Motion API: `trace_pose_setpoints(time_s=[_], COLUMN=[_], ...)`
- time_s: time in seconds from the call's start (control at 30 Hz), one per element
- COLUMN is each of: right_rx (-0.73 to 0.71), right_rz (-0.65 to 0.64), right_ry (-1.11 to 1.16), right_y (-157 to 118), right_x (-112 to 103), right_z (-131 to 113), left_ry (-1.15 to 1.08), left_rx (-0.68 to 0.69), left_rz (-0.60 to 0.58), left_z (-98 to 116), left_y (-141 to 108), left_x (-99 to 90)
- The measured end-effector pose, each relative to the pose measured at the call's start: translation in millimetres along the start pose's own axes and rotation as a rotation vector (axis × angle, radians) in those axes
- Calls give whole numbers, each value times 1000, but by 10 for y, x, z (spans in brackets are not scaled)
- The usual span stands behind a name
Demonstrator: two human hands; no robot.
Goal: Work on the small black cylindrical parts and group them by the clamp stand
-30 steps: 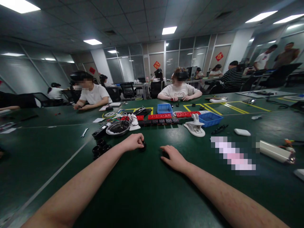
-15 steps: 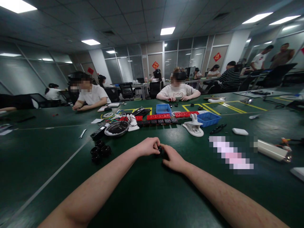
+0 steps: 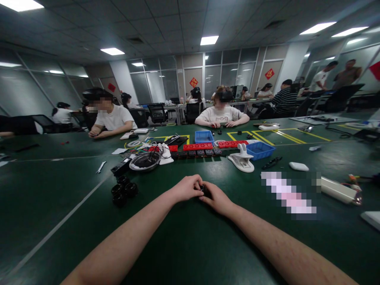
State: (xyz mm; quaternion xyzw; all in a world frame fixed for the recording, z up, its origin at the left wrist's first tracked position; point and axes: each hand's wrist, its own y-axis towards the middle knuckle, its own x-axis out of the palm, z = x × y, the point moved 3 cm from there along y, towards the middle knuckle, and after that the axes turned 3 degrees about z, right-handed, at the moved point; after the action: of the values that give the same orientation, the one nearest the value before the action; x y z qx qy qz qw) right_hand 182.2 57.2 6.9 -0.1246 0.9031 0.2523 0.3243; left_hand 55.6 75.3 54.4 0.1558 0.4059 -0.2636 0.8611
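Note:
Just above the green tabletop, a small black round part [image 3: 202,189] with a shiny rim sits between my two hands, mostly covered by fingers. My left hand [image 3: 187,189] pinches it from the left, thumb and fingertips closed on it. From the right, my right hand [image 3: 219,198] curls around it, with its thumb below and its fingers above. Off to the left stands a cluster of several black round parts [image 3: 124,190], apart from both hands.
Beyond my hands lie a metal bowl [image 3: 145,161], a red socket strip [image 3: 198,146], a white clip base [image 3: 242,159] and a blue tray [image 3: 261,150]. A wrench [image 3: 101,167] is at left, a cream cylinder [image 3: 338,189] at right. A person [image 3: 222,113] sits opposite.
My right hand has closed in on the small black part, its thumb moving left toward my left hand. My left hand still pinches the part and has shifted slightly to the right.

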Motion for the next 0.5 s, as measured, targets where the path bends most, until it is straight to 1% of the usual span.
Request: trace_pose_setpoints(time_s=[0.13,0.23,0.3,0.37,0.43,0.47,0.5], right_rx=[9,7,3,4,16,21,19], right_rz=[-13,-13,-11,-5,11,22,33], right_ry=[6,5,11,24,30,28,24], right_y=[17,34,45,54,61,63,65], right_x=[-1,7,15,21,19,15,10], right_z=[-1,17,37,59,75,78,76], left_ry=[-28,-15,5,21,26,26,27], left_rx=[21,49,61,85,111,116,113], left_rz=[54,129,229,388,502,523,515], left_z=[-24,-52,-77,-108,-154,-187,-226], left_y=[-47,-87,-127,-175,-210,-215,-210], left_x=[29,85,126,148,167,177,190])
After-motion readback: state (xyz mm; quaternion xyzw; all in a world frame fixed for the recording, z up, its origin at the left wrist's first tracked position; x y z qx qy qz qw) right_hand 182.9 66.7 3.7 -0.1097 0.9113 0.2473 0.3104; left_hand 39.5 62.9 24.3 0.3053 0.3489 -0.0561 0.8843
